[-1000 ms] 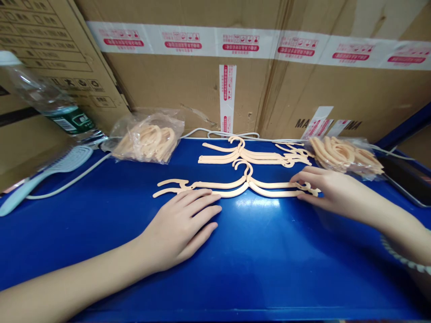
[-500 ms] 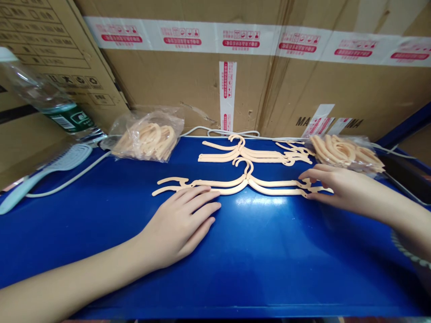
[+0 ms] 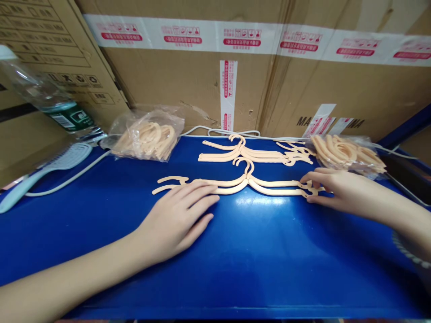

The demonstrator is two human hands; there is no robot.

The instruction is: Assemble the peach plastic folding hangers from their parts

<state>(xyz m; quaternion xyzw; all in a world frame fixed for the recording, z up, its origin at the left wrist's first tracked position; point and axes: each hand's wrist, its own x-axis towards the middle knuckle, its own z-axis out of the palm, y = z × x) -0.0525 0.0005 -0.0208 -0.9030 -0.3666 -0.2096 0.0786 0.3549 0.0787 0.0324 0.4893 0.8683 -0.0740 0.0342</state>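
Observation:
Two cream folding hangers (image 3: 272, 189) lie flat, one just behind the other, on the blue table (image 3: 215, 264), hooks pointing away from me. My left hand (image 3: 183, 213) rests with fingers stretched out over their left arms, covering part of them. At their right ends is my right hand (image 3: 328, 186), its fingers bent and apart, touching or just over the hinged end pieces. Whether it grips them I cannot make out. Further back lie more cream hangers (image 3: 222, 157) in a stack, with loose cream hanger pieces (image 3: 294, 150) at their right.
Clear plastic bags of cream hanger parts stand at back left (image 3: 148, 139) and back right (image 3: 348, 154). A light-blue hairbrush (image 3: 63, 159) and a water bottle (image 3: 63, 114) are at left. A white cable (image 3: 198, 130) runs before the cardboard box (image 3: 168, 80). A phone (image 3: 409, 181) lies far right.
My left hand has shifted slightly forward and left, covering more of the hangers' left arms. My right hand stays at the right ends, its fingers barely moved. The hangers lie as before.

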